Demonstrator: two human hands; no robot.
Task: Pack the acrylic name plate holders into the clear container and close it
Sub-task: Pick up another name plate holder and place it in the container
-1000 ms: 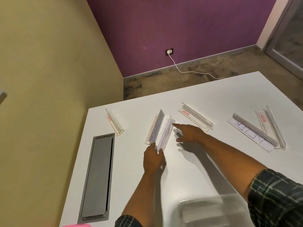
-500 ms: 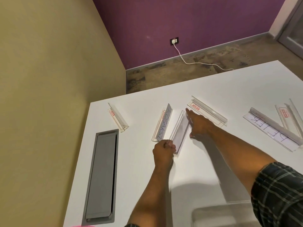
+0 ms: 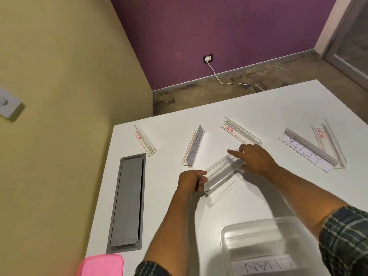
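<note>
The left hand (image 3: 192,179) pinches the near end of a blank holder (image 3: 223,172) while the right hand (image 3: 253,157) steadies the far end with fingers spread, probably to carry it level toward the clear container (image 3: 258,236) just beside the person

- Indoor light, moderate and warm; the white surface (image 3: 258,108) is the brightest area, no blown-out glare.
- Soft shadows fall under the forearms and the lifted holder (image 3: 223,174), toward the near right.
- Wide-angle bending: wall corner and surface edges lean outward.
- Clear container (image 3: 258,232) at the near edge is hazy; pink lid (image 3: 101,264) blurred.
</note>
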